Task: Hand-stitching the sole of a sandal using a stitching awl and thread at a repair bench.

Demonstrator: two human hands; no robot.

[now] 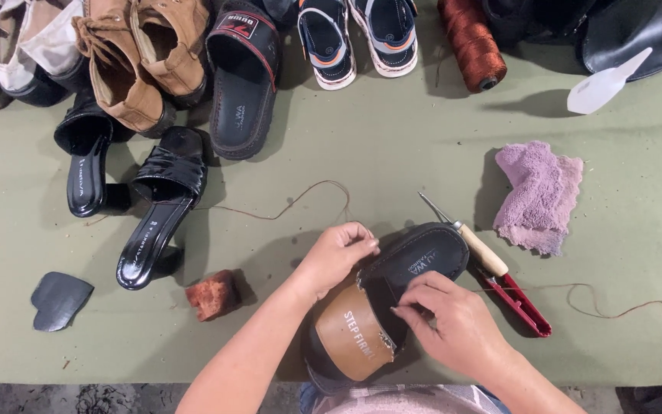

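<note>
A black sandal [415,257] with a tan strap [354,333] lies at the near edge of the green table [392,153]. My left hand [335,257] pinches a brown thread [285,207] at the sandal's left rim; the thread loops away to the upper left. My right hand [453,322] rests on the sandal's footbed, fingertips pinched at the strap's edge, possibly on a needle too small to see. A wooden-handled awl [473,245] and red thread snips [522,303] lie just right of the sandal.
Several shoes lie at the far left, among them black heeled sandals [155,215], a black slide [243,80] and tan lace-ups [128,65]. A brown thread spool [473,42], white bottle [603,84], purple cloth [538,195], reddish block [212,294] and dark sole piece [59,299] lie around.
</note>
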